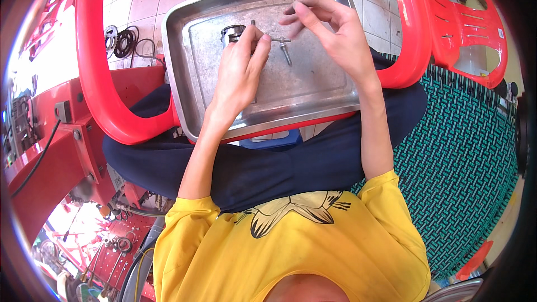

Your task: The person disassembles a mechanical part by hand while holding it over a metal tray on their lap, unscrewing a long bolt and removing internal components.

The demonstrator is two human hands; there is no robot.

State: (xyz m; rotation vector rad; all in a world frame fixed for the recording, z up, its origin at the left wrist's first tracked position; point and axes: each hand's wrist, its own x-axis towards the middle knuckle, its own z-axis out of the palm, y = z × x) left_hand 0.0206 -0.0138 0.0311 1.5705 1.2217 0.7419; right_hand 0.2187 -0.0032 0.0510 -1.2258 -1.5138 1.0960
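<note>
My left hand (pixel 244 64) is closed over the tray, thumb and index finger pinched on a small metal tool (pixel 279 39) with a thin rod and a crosspiece. A bolt-like screw (pixel 286 54) points down from that crosspiece. Beside the left fingers is a short shiny metal cylinder with a dark ringed end, like a piston (pixel 230 34); whether the hand touches it I cannot tell. To the right, my right hand (pixel 335 33) is raised above the tray, fingers loosely bent and apart, slightly blurred, with nothing visible in them.
The steel tray (pixel 330 89) rests on a red plastic chair (pixel 411 72) in front of my lap. Another red chair (pixel 475 28) stands at the right, beside a green woven seat (pixel 458 162). Sprockets (pixel 124 43) lie on the tiles at left, near red machinery (pixel 72 128).
</note>
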